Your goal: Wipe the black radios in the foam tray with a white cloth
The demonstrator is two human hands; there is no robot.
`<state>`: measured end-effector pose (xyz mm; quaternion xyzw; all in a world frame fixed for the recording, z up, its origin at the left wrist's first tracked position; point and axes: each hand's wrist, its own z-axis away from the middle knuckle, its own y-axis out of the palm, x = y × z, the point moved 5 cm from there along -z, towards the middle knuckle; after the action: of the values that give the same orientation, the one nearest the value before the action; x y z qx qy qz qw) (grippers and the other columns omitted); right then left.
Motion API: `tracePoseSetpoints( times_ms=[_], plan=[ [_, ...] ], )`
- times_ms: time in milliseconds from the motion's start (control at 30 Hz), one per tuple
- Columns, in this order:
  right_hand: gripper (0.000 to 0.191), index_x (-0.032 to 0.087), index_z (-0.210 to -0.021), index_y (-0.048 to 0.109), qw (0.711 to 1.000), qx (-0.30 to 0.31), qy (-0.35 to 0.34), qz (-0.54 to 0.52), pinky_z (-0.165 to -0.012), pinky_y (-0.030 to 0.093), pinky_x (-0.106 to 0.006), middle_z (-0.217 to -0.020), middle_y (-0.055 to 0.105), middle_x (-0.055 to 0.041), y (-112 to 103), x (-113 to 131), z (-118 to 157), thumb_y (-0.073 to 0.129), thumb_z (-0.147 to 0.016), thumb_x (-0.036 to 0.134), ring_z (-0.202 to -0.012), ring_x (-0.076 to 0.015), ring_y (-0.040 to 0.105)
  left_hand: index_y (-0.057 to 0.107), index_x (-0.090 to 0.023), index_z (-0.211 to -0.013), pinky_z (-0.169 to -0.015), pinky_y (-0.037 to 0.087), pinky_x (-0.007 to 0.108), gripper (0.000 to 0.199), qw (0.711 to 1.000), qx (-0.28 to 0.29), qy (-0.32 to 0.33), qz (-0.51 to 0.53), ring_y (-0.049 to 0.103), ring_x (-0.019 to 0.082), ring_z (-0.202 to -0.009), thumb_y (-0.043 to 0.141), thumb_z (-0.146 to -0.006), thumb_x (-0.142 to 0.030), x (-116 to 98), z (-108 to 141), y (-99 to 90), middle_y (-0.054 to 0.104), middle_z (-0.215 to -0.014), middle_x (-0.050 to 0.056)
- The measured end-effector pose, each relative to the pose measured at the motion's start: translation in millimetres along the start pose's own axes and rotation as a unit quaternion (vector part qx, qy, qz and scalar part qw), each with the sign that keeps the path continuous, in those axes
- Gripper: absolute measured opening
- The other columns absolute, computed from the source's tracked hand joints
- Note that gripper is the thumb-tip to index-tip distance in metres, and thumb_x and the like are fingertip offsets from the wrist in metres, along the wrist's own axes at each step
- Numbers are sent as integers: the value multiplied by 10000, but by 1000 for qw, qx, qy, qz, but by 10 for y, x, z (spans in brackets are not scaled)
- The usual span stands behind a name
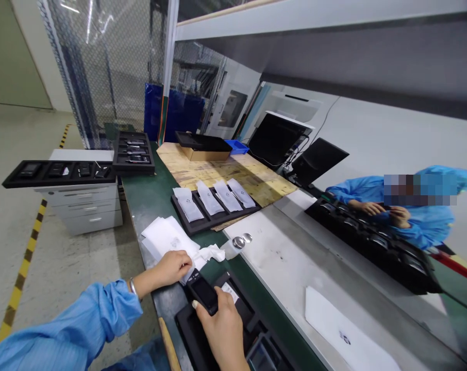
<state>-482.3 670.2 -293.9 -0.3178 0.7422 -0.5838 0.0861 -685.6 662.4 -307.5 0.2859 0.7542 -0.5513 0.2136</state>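
Note:
My right hand [226, 330] grips the lower end of a black handheld device [203, 291] with a dark screen and buttons near its far end. My left hand [173, 267] is closed in a pinch close to the device's far end. Something whitish shows there, but what the fingers hold is unclear. Under and beyond my left hand lies a stack of white bags [162, 234]. A crumpled white wipe [212, 252] is beside it. Below the device sits a black foam tray [187, 330] with compartments, one holding a dark device [262, 355].
A clear bottle with metal lid [235, 246] stands near the wipe. Beyond is a black tray [197, 225] of white-bagged items. More device trays [135, 167] stand at left. A white bag [345, 330] lies right. Opposite, a person in blue [422, 221] works at a long black tray [372, 247].

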Motion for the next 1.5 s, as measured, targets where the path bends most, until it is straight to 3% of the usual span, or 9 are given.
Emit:
tracePoseSetpoints(
  times_ms=[133,367,500,733,967,1267,1433,1500],
  plan=[
    [553,65,-1200,605,1000,-7,10,3,-804,562,-395,-1079,659,-167,-35,-40,-38,671,-825,467,-981,-320,675,696,-189,-866,-777,457,264,185,1000,-1,6,3,627,177,-819,519,-865,-136,-30,61,-25,665,-872,43],
    [575,102,-1187,587,997,-71,-17,35,-726,563,-363,-1042,654,-149,-145,-74,98,532,-894,594,-924,-294,683,689,-173,-818,-759,462,267,170,997,-45,-60,26,645,176,-791,529,-863,-134,107,84,-60,694,-819,36],
    [607,94,-1199,578,991,-97,-1,88,-667,553,-360,-1044,643,-157,-163,-2,155,453,-926,622,-887,-294,681,684,-169,-819,-748,459,258,160,994,-62,-78,37,650,169,-795,536,-858,-123,68,97,-10,707,-824,27],
    [577,110,-1199,587,995,-65,10,72,-715,544,-337,-1088,648,-165,-88,49,244,525,-898,598,-932,-284,683,672,-173,-817,-788,455,280,180,996,-52,-64,15,640,183,-827,513,-890,-129,-27,132,87,688,-831,40],
    [543,123,-1159,625,994,-34,64,82,-627,531,-332,-1013,665,-134,-192,-16,331,633,-835,559,-821,-281,705,658,-171,-827,-774,455,302,219,998,-36,-52,-14,626,200,-822,461,-922,-151,-44,181,126,657,-830,62],
    [535,85,-1204,601,997,-12,40,64,-731,568,-353,-1055,653,-151,-212,82,186,682,-831,461,-915,-293,693,662,-172,-862,-771,456,301,227,1000,-7,-26,-6,630,201,-829,445,-929,-168,-184,207,84,658,-856,63],
    [548,97,-1227,578,998,-12,-55,26,-808,578,-376,-1098,650,-151,-230,42,97,706,-815,435,-996,-296,672,668,-166,-844,-757,455,285,208,1000,2,-15,14,632,189,-800,472,-913,-170,-181,167,-76,665,-839,56],
    [558,92,-1225,575,998,-28,-57,24,-798,584,-399,-1100,649,-159,-254,19,65,703,-815,449,-999,-312,671,670,-168,-841,-749,453,272,188,1000,7,-6,24,632,180,-791,489,-893,-153,-203,156,-120,669,-838,48]
  ],
)
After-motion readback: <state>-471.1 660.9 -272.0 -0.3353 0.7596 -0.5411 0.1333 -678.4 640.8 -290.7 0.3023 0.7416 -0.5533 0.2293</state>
